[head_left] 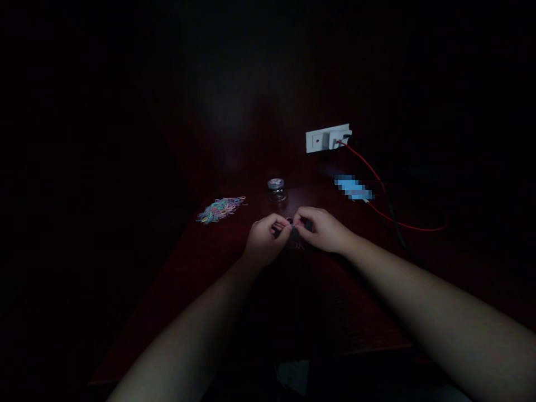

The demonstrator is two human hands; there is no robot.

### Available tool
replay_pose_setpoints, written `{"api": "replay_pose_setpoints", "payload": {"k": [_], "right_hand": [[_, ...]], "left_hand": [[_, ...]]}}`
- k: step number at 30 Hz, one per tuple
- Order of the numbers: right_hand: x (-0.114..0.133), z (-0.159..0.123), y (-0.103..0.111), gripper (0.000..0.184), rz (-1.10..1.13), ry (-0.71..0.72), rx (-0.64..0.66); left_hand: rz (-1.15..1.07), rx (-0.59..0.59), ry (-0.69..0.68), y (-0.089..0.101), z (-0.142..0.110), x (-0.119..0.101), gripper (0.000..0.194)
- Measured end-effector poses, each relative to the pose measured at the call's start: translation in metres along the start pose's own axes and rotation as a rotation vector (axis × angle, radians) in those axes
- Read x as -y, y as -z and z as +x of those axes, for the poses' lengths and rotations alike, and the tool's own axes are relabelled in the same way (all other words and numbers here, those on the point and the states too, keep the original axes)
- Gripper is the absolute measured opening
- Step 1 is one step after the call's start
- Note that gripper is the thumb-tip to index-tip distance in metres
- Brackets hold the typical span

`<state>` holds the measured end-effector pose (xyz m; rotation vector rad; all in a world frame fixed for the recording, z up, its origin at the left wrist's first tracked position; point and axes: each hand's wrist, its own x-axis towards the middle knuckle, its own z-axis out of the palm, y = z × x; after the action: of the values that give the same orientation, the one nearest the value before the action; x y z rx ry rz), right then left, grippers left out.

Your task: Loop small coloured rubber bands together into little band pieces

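Note:
My left hand (269,237) and my right hand (320,228) meet over the middle of the table. Both are closed in a pinch, thumb against forefinger, on a thin pale hair tie (292,225) stretched between the fingertips. Much of that band is hidden by the fingers. Just below it, a few purple hair ties (299,245) lie on the tabletop. To the left rests a loose pile of pastel hair ties (221,210) in pink, green, yellow and purple. Behind my hands stands a small clear round container (276,191) with a greyish top.
The dark red-brown table (201,285) meets a dark wall. On it is a white socket plate (317,140) with a white plug (334,139). A red cable (419,228) loops down to a blurred-out blue object (354,187) at the right. Surroundings are very dark.

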<state>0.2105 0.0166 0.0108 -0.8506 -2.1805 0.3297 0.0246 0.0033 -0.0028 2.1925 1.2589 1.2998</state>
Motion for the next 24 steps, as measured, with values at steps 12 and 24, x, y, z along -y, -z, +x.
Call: {"api": "replay_pose_setpoints", "payload": {"k": [12,24], "right_hand": [[-0.0019,-0.0007,-0.0018,0.010,-0.027,-0.030,-0.003],[-0.0018,0.0006,-0.0017,0.007,-0.064,-0.048,0.014]], "left_hand": [[0.009,0.019,-0.002,0.0013,-0.0012,-0.0012,0.004],[-0.022,0.003,0.005,0.0009,-0.0016,-0.0016,0.004]]}}
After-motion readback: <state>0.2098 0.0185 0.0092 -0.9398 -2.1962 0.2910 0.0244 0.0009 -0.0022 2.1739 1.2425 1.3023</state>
